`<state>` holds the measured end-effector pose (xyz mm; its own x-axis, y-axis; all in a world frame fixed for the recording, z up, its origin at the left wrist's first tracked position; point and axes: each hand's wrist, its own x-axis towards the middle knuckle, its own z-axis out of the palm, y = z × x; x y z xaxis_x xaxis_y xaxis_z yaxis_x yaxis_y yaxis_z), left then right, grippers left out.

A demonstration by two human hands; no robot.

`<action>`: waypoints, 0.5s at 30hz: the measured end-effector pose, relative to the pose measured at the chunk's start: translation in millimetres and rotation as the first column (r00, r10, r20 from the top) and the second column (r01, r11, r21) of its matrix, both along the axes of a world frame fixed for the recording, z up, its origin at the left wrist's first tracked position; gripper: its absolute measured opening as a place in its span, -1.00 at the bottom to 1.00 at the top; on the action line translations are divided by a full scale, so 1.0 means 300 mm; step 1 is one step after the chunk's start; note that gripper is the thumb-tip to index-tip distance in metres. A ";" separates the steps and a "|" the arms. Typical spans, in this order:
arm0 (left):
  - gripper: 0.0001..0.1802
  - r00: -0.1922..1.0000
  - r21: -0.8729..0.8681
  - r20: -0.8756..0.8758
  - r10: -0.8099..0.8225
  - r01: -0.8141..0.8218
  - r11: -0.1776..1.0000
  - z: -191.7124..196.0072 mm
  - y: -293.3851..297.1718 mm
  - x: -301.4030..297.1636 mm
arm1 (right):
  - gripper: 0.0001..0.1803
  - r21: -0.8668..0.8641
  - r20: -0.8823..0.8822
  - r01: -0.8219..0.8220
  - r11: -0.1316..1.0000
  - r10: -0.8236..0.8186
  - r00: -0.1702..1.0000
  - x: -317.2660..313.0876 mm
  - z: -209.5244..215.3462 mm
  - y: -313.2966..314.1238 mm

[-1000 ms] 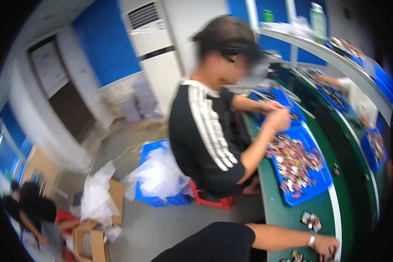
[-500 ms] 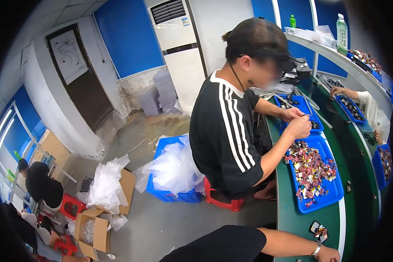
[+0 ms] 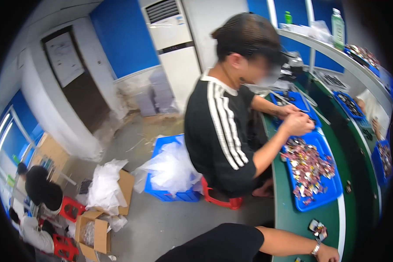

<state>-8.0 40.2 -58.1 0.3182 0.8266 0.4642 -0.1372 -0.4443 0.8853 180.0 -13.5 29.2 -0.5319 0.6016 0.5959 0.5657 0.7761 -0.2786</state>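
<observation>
My left hand point(image 3: 327, 253) rests low over the green table at the lower right, with a silver wristwatch point(image 3: 316, 248) on its wrist. Its fingers run past the lower edge of the picture, so what they hold, if anything, is hidden. Just beyond it lies a small heap of little electronic parts point(image 3: 318, 229) on the table. Farther off stands a blue tray point(image 3: 321, 201) piled with small parts point(image 3: 309, 168) in red, white and gold. My right hand is out of the picture.
Beside me a co-worker in a black shirt point(image 3: 218, 126) sits on a red stool point(image 3: 222, 201), both hands point(image 3: 298, 122) together over another blue tray point(image 3: 301, 102). A blue crate point(image 3: 172, 194) of white plastic sheets and open cardboard boxes point(image 3: 101, 236) stand on the floor.
The view has shifted slightly, moving most of the scene a little left and up. The co-worker's hands have come closer together. My left hand has barely moved.
</observation>
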 end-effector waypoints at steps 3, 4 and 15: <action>-0.68 0.948 -0.187 0.237 -0.215 0.261 0.947 0.165 -0.067 0.046 | -0.76 -0.214 0.030 0.100 0.972 -0.096 0.995 0.012 0.001 0.051; -0.63 0.918 -0.329 0.270 -0.290 0.371 0.868 0.164 -0.057 0.038 | -0.80 -0.208 -0.148 0.002 0.978 -0.033 0.988 0.047 -0.071 0.098; -0.62 0.967 -0.534 0.159 -0.200 0.254 0.806 0.198 -0.091 -0.029 | -0.87 -0.330 -0.212 -0.120 0.936 0.050 0.976 0.029 -0.025 0.075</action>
<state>-16.8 12.9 1.3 0.5080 0.8614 -0.0058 -0.2643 0.1623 0.9507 188.7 8.9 21.6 -0.4824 0.7438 0.4627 0.4084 0.6583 -0.6324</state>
